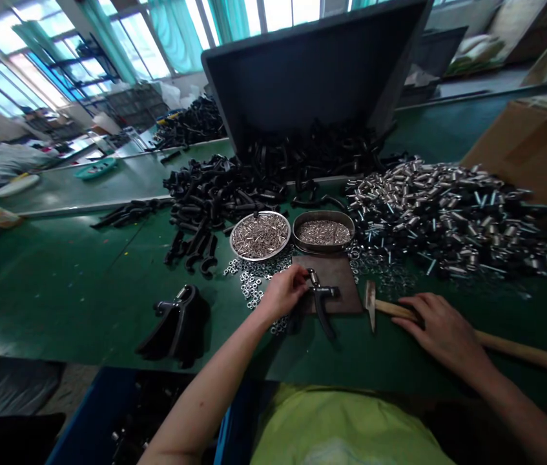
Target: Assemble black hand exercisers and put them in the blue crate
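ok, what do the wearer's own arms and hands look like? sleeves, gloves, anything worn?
Left hand and right hand are both bare, no gloves. Left forearm and right forearm are uncovered; no sleeves, watch or bracelet in view. Yellow-green top on the torso.

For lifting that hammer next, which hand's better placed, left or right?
Probably the right: the right hand lies over the wooden handle of the hammer. The left hand is farther off, holding the black-handled piece at the dark plate.
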`<move>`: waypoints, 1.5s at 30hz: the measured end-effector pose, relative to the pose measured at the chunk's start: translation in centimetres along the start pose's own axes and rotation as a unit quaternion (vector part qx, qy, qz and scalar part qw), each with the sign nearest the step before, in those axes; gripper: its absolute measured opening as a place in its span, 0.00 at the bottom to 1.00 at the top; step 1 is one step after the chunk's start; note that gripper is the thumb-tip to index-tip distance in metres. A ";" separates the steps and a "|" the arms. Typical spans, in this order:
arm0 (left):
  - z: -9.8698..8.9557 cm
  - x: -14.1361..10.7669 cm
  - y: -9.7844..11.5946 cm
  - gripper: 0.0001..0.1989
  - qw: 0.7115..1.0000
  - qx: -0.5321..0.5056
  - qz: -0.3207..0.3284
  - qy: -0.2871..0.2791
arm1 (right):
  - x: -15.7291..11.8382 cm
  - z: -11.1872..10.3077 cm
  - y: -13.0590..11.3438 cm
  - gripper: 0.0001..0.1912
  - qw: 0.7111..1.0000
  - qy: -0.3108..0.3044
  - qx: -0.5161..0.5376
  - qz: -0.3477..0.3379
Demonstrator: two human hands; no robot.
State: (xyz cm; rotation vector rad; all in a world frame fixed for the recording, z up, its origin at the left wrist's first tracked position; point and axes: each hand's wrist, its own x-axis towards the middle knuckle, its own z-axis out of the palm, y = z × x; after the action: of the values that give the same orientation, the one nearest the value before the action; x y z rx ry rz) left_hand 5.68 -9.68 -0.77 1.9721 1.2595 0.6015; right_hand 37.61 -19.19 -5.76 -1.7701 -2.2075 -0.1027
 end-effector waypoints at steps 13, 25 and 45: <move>1.1 -0.6 1.6 0.09 0.941 0.327 0.082 -0.034 | 6.3 -3.4 -5.4 0.16 0.978 -0.070 0.189 0.048; 2.4 -2.7 -0.3 0.19 0.990 0.043 -0.003 0.135 | 9.3 -2.8 -8.8 0.19 0.986 -0.038 0.153 -0.047; 2.4 -4.1 0.4 0.22 0.975 0.211 0.020 0.063 | 3.8 -2.2 -6.3 0.19 0.999 0.020 0.008 -0.049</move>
State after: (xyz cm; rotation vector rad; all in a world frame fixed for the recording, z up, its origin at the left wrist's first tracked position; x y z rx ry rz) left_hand 5.91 -14.26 -2.07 2.3395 1.5277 0.5141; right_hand 31.28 -17.67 -1.76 -1.6363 -2.2604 -0.1396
